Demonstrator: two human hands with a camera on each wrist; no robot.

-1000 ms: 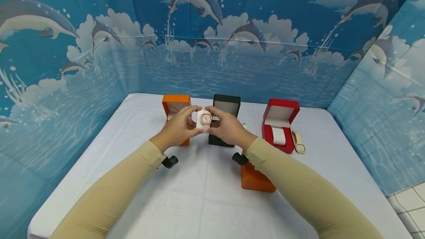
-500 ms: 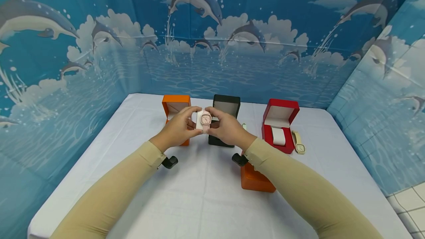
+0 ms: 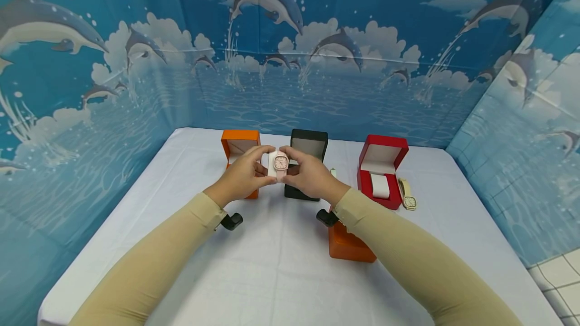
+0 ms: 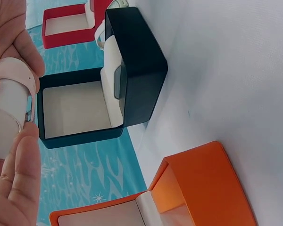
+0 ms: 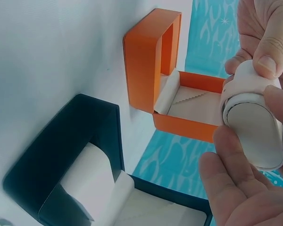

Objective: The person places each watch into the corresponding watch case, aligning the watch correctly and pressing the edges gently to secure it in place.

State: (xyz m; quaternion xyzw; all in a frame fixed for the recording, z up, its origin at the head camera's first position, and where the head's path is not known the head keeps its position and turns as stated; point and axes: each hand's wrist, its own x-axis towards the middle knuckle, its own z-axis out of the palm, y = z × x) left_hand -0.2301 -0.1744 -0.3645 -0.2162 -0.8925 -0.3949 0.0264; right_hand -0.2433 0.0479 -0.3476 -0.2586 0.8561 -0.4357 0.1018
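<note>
Grip: left hand (image 3: 246,170) pinches left end of white cushion (image 3: 271,162); right hand (image 3: 310,172) pinches pink watch (image 3: 281,162) at strap. Watch looped round cushion, held off counter (image 3: 272,275), just left of dark box (image 4: 132,75), on near side. Two-ended hold likely keeps cushion steady while strap gets squared. Orange box (image 5: 144,70) left of dark box, red box (image 3: 387,141) well right; lids open, presumably for access. Dial faces wearer; strap runs crosswise; cushion long axis hand to hand.

head cam high, fwd/down; wrist cams close, share pink watch (image 3: 281,163)
</note>
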